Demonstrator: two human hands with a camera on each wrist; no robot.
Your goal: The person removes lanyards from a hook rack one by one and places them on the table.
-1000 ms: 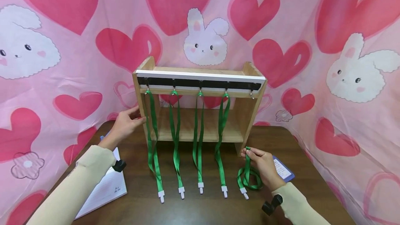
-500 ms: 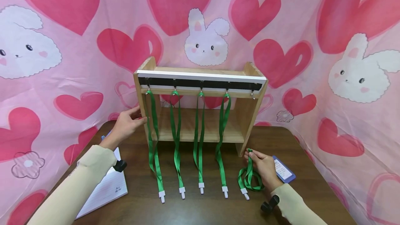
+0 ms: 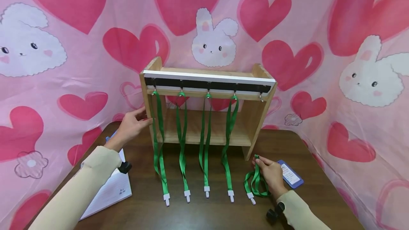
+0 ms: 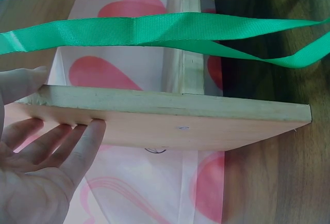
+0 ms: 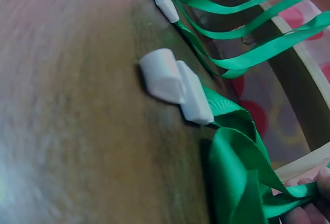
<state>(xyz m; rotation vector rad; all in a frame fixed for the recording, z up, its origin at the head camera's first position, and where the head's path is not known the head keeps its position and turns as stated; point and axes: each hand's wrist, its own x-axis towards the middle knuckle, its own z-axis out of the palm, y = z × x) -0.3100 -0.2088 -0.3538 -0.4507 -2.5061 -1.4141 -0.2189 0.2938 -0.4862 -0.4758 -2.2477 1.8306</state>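
A wooden rack (image 3: 255,116) stands on the table with a black hook strip (image 3: 207,84) along its top. Four green lanyards (image 3: 182,141) hang from the hooks, and the rightmost hook (image 3: 261,98) is bare. My left hand (image 3: 135,123) rests with straight fingers on the rack's left side panel (image 4: 170,123), its thumb on the front edge. My right hand (image 3: 270,173) pinches the top loop of a fifth green lanyard (image 3: 254,184), which lies coiled on the table in front of the rack's right leg. In the right wrist view, this lanyard's white clip (image 5: 175,84) lies flat on the wood.
A blue card holder (image 3: 290,178) lies just right of my right hand. A white notebook (image 3: 108,192) lies at the table's left edge under my left forearm. Pink heart-and-bunny cloth (image 3: 351,63) hangs close behind and on both sides. The white clips of the hanging lanyards rest on the dark table (image 3: 207,215).
My right hand has shifted slightly toward me with the pinched lanyard loop. The left hand stays on the rack's side.
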